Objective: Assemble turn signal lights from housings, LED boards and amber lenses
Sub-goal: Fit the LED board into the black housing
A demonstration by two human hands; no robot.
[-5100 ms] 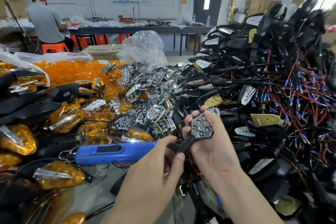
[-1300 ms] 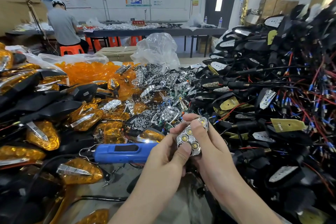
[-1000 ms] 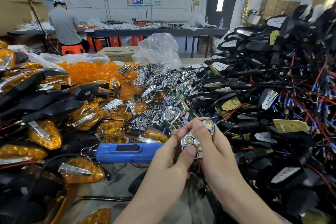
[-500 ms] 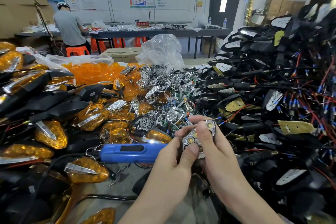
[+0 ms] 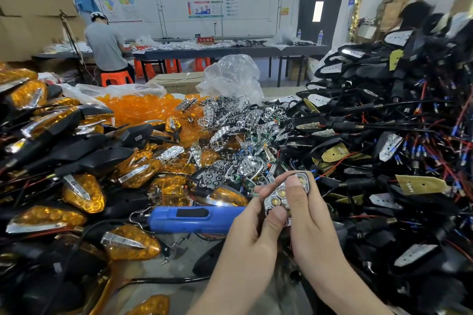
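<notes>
- Both hands hold one small black light housing with a shiny silver LED board (image 5: 283, 195). The left hand (image 5: 245, 245) pinches its low end, and the right hand (image 5: 313, 230) grips its top.
- Under them a thin strip of grey table top (image 5: 176, 270) shows. A blue plastic hand tool (image 5: 194, 216) lies just left of the hands.
- Piles close in on both sides: finished amber-lens lights (image 5: 84, 193) on the left, and black housings with red and blue wires (image 5: 389, 140) stacked high on the right.
- Behind lie loose silver boards (image 5: 230, 120), orange lenses (image 5: 143, 107) and a clear bag (image 5: 231, 77).
- Far off are a long dark table (image 5: 230, 50), a seated person in grey (image 5: 106, 46) and a dark door (image 5: 320, 16).
</notes>
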